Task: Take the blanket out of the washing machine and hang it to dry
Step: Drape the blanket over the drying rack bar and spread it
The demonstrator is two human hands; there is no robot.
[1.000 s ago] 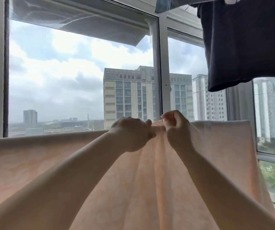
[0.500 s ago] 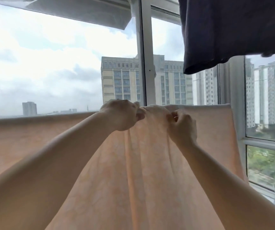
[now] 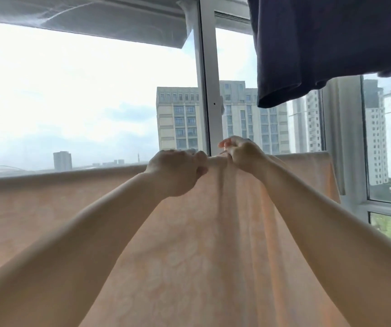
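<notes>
While draped, blanket [image 3: 213, 244] in both hands.

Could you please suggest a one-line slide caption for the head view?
Both hands, left hand and right hand, pinch the peach blanket's top edge before a window.

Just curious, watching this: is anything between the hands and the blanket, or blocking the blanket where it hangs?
Nothing visible. The left hand and right hand both pinch the blanket's top edge directly. The dark garment hangs above and to the right, clear of the blanket.
</notes>
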